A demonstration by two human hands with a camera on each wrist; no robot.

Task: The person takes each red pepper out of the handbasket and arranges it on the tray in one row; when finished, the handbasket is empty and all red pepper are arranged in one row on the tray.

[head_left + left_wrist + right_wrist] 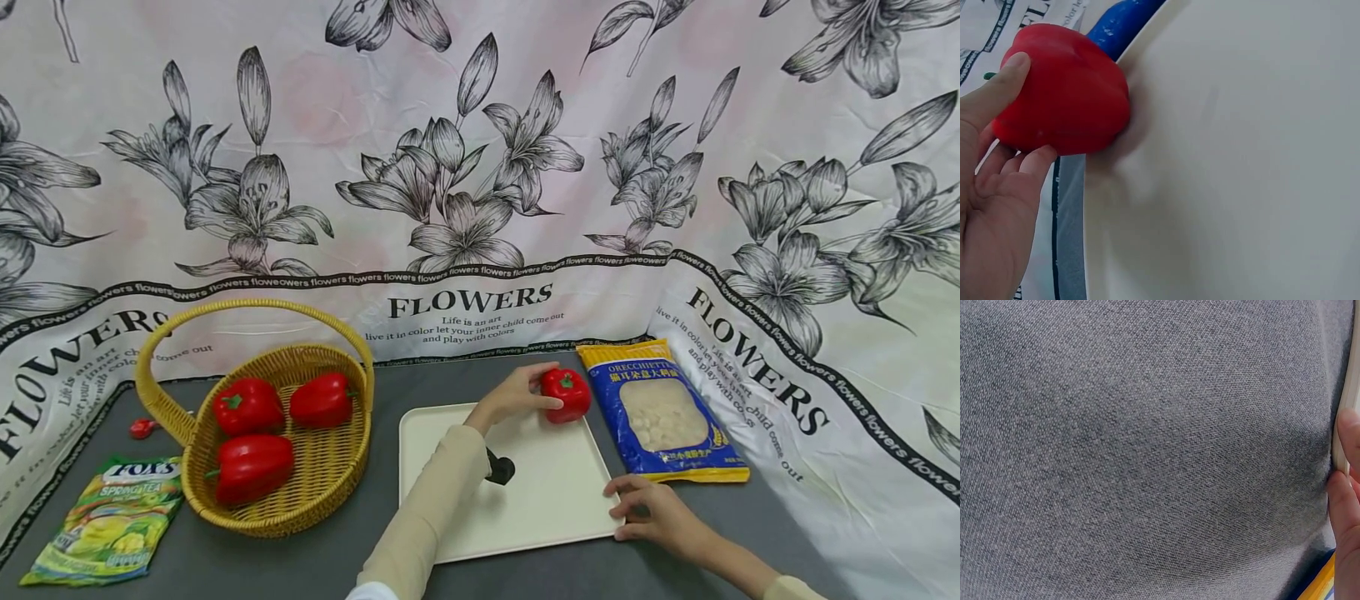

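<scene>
Left hand (pixel 516 396), thumb and fingers curved round it, holds glossy red bell pepper (pixel 572 397) at far right corner of rectangular cream tray (pixel 555 492), grey desk (pixel 322 567). Right hand (pixel 660 518), partly closed, pinches tray's right edge.

We see a grey, finely textured worktop (pixel 322 554) whose front edge lies out of our view; across its middle rests a shallow cream tray (pixel 540 500) with rounded corners, set slightly askew to the back edge. By the back right corner, just beside the tray, we find a blue and yellow bag of orecchiette (pixel 663 417) lying flat. On the left half a yellow woven basket (pixel 303 518) stands upright, and between it and the left edge we have a green and yellow Fox's bag (pixel 112 525), with a small red object (pixel 141 428) farther back.
</scene>
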